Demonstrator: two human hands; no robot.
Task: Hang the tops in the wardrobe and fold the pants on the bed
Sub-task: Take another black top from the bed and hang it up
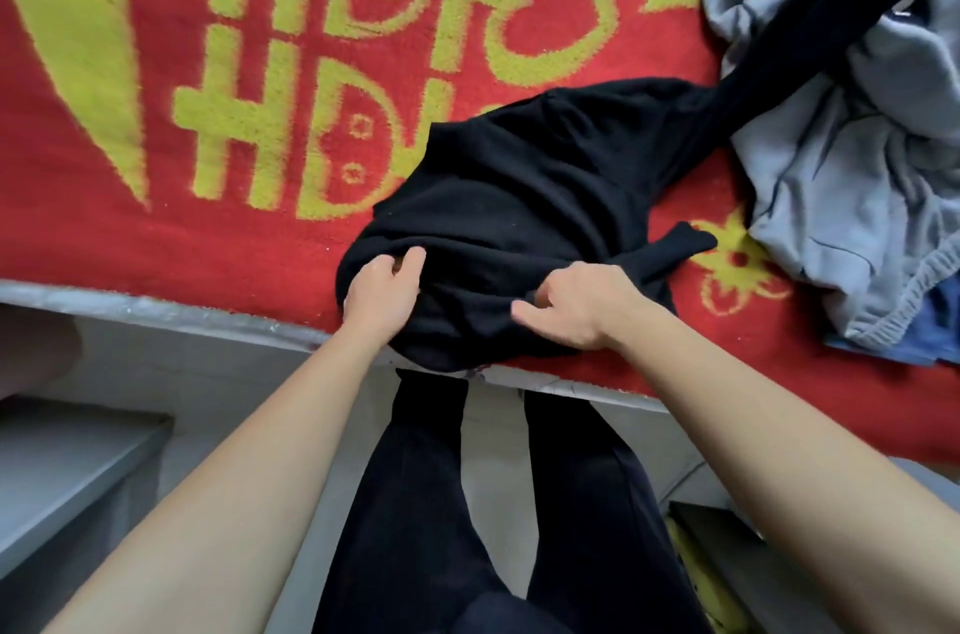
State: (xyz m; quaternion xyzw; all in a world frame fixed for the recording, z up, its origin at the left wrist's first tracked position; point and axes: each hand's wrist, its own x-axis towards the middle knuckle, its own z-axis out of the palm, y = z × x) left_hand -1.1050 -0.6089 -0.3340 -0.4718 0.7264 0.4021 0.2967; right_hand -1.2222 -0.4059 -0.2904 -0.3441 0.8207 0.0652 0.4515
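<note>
A black garment (pixel 519 197) lies bunched on the red and yellow bed cover (pixel 156 238), near the bed's front edge. One long black part of it trails up and right across a grey garment (pixel 857 155). My left hand (pixel 382 295) grips a fold at the garment's near left edge, fingers curled into the cloth. My right hand (pixel 571 306) pinches a fold at its near right side. Whether the black garment is a top or pants cannot be told.
The grey garment is heaped at the right of the bed, with a blue cloth (pixel 935 316) under its lower end. The bed's pale front edge (pixel 208 316) runs across the view. A grey step or ledge (pixel 62 467) stands low left. My own black-clad legs (pixel 467 503) are below.
</note>
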